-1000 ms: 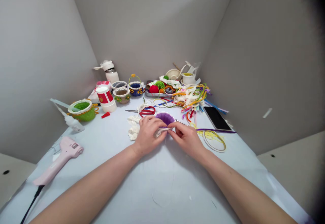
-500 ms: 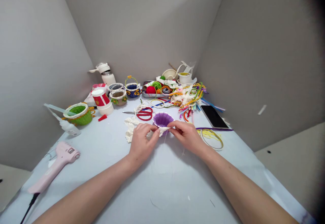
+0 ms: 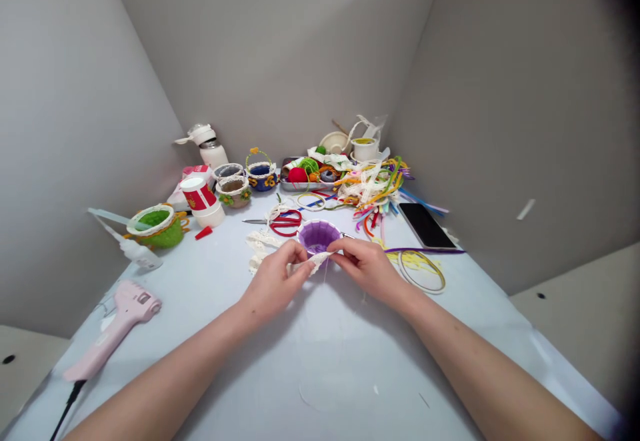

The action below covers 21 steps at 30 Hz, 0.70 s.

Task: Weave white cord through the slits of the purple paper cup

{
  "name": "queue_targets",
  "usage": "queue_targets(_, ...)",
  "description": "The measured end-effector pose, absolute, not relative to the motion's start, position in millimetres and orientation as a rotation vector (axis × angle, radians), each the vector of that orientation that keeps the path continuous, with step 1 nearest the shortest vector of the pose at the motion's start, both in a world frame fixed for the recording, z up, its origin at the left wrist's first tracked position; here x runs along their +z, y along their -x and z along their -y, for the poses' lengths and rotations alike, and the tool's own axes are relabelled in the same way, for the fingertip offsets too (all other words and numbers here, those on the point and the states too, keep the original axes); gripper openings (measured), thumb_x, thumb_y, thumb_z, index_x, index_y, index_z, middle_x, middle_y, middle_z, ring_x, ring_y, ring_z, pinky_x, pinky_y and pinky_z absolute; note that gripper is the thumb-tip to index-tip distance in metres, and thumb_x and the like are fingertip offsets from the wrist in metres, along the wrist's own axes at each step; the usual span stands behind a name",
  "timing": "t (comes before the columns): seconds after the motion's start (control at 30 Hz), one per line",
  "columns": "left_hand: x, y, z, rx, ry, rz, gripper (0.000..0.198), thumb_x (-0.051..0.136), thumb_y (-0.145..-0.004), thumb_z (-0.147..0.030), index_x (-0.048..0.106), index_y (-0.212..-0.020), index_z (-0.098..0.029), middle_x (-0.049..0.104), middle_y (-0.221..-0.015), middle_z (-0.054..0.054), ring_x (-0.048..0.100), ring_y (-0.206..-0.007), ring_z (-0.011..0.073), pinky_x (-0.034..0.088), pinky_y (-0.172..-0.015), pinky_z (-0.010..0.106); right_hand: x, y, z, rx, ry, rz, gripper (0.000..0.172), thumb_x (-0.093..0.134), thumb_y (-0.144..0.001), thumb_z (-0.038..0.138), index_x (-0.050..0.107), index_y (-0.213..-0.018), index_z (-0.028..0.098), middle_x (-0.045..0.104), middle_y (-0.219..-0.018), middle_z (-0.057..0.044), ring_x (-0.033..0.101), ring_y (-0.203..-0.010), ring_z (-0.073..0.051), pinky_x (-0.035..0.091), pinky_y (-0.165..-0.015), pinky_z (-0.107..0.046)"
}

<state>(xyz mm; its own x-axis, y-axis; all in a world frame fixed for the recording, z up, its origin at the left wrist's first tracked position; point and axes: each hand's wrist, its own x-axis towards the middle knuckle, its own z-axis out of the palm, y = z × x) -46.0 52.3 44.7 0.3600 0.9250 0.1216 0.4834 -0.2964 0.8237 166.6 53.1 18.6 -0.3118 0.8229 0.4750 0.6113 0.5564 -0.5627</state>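
A small purple cup (image 3: 317,233) stands on the pale table (image 3: 320,361) in front of me. My left hand (image 3: 274,283) and my right hand (image 3: 369,266) meet at its near rim. Both pinch a strip of cream lace trim (image 3: 316,262) stretched between their fingertips against the cup's side. More of the lace lies bunched (image 3: 260,249) on the table just left of my left hand. A fine thread hangs down from the strip.
Red scissors (image 3: 285,222) lie behind the cup. A pink glue gun (image 3: 117,324) rests at the near left, beside a green basket (image 3: 154,225). A black phone (image 3: 426,225), wire hoops (image 3: 421,271), and a heap of pipe cleaners (image 3: 376,191) sit right. Small decorated cups (image 3: 234,191) stand at the back.
My left hand has slid back from over the cup's front, so both hands now pinch the lace strip at the rim. The view shifted slightly.
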Motion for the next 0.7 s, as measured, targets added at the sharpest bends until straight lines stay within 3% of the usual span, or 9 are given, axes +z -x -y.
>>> queue_targets(0.07,49.3,47.5,-57.1,0.792,-2.085,-1.233,0.006,0.048,-0.089,-0.026,0.052,-0.091,-0.021,0.057,-0.075,-0.003,0.052,-0.069,0.0133,0.037,-0.063,0.025,19.0,-165.3,-52.4,0.359,1.151,2.045,0.010,0.057,-0.091,0.023,0.067,-0.093,0.021,0.070,-0.081,-0.002,0.058,-0.066,-0.012,0.041,-0.063,-0.023)
queue_targets(0.23,45.3,51.1,-72.8,0.823,-2.404,-1.088,0.024,0.039,-0.088,-0.013,0.060,-0.098,-0.021,0.061,-0.088,0.002,0.056,-0.082,0.0157,0.042,-0.074,0.027,20.2,-163.1,-51.6,0.365,1.152,2.047,0.011,0.057,-0.091,0.020,0.067,-0.094,0.021,0.070,-0.085,-0.002,0.060,-0.069,-0.012,0.042,-0.065,-0.022)
queue_targets(0.5,21.6,60.2,-82.2,1.009,-2.537,-0.910,0.043,0.039,-0.084,-0.002,0.066,-0.110,-0.024,0.048,-0.104,0.005,0.054,-0.083,0.0121,0.047,-0.076,0.026,20.6,-164.2,-52.5,0.376,1.159,2.042,0.012,0.056,-0.091,0.023,0.067,-0.095,0.021,0.071,-0.086,-0.002,0.060,-0.069,-0.013,0.043,-0.065,-0.023)
queue_targets(0.7,26.9,57.3,-83.8,1.063,-2.622,-0.941,0.023,0.054,-0.087,-0.018,0.071,-0.102,-0.022,0.047,-0.103,0.006,0.050,-0.077,0.0125,0.047,-0.074,0.028,19.7,-165.1,-52.8,0.372,1.158,2.044,0.012,0.056,-0.091,0.021,0.067,-0.096,0.021,0.071,-0.087,-0.003,0.061,-0.070,-0.013,0.043,-0.066,-0.024)
